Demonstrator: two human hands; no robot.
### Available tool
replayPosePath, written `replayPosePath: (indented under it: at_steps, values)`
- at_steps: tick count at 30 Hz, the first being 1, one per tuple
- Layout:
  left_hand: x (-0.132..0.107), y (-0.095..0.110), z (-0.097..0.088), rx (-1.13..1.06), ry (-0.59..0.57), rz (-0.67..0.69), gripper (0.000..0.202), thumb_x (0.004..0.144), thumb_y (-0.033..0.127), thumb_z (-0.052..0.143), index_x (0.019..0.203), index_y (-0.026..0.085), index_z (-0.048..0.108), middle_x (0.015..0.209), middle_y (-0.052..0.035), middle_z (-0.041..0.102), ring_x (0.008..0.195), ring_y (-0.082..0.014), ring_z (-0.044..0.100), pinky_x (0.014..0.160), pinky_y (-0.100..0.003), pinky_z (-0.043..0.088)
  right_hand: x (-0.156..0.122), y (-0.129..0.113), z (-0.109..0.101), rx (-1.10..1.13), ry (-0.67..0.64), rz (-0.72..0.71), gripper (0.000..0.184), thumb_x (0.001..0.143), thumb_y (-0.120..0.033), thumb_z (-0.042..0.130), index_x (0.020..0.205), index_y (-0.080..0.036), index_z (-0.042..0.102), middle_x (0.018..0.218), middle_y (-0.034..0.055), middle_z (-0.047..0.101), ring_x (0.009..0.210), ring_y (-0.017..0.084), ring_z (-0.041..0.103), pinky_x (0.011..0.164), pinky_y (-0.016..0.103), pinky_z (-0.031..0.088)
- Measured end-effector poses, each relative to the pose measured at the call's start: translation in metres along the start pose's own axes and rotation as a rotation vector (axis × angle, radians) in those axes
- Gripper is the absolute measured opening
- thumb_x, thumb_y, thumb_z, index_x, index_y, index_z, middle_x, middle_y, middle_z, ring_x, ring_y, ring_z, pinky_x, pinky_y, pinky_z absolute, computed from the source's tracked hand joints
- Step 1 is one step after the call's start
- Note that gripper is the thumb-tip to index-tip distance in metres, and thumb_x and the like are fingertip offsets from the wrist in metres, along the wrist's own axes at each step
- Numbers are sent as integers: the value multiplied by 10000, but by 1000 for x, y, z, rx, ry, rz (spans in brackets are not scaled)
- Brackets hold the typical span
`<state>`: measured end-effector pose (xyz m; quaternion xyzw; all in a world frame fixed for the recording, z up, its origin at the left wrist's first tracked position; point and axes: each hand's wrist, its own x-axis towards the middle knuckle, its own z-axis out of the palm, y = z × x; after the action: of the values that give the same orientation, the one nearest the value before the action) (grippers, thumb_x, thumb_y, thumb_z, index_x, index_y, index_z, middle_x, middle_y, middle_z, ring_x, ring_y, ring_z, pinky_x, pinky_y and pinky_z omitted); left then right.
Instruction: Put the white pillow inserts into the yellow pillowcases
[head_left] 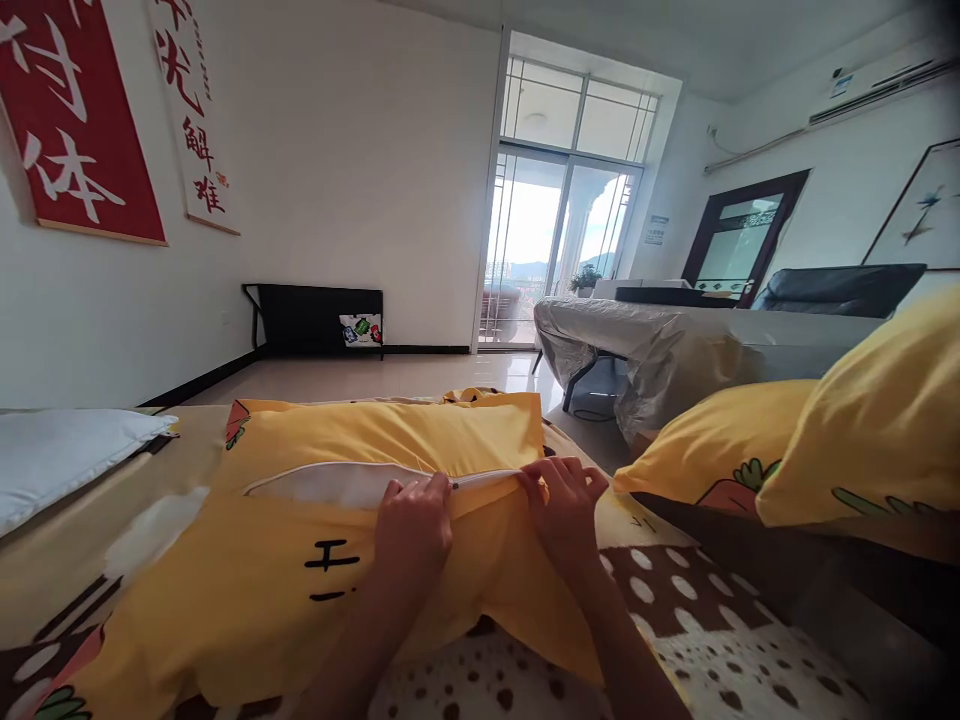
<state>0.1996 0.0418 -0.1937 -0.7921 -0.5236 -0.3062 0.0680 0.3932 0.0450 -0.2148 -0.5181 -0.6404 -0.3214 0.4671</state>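
A yellow pillowcase with carrot prints and black markings lies across the surface before me. Its long zipper runs crosswise; left of the small dark slider the seam gapes and a white pillow shows inside. My left hand is closed at the zipper, its fingertips pinched right beside the slider. Farther right, my right hand pinches the zipper's right end and the cloth around it. To the right of the slider the zipper's edges meet. Both thumbs are partly hidden.
A white pillow lies at the left on the patterned blanket. Stuffed yellow pillows are piled at the right. Beyond stands a plastic-covered table and a dark chair. A black folded frame leans by the wall.
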Motion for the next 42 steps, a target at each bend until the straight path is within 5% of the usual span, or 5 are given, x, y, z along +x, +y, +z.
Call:
replayPosePath:
  at_steps: [6,13,20,32,42]
  values:
    - [-11,24,27,-4,98,111,230,875,91,386,765,196,558,581,-22,623,577,-178,598,663,-315,337,-3,10,0,-105,273,69,111,904,-240,508,810,-212,562,772,39,653,797,205,543,835,406,239]
    - [-10,23,46,-27,-6,58,194,896,155,395,807,201,562,639,-45,672,601,-204,625,575,-292,319,2,40,-11,165,-446,123,211,867,-242,451,721,-229,603,780,4,687,790,195,594,744,350,294]
    - [-9,20,41,-99,33,102,219,874,77,379,820,195,556,691,-31,671,645,-179,628,659,-291,351,-2,-28,-11,262,-467,-35,219,859,-94,459,926,-234,614,942,13,683,902,173,599,817,341,279]
    - [-7,16,17,-45,209,180,279,929,128,349,756,198,557,669,-7,654,627,-149,586,700,-314,305,-7,-45,1,279,8,-44,185,916,-150,436,812,-209,578,744,31,630,725,171,525,724,327,357]
    - [-3,-35,-25,-205,44,77,267,911,273,378,727,206,559,769,-39,641,773,-189,591,692,-277,411,-16,-47,16,361,187,-1,158,895,-94,445,904,-210,552,808,63,599,790,183,534,733,328,449]
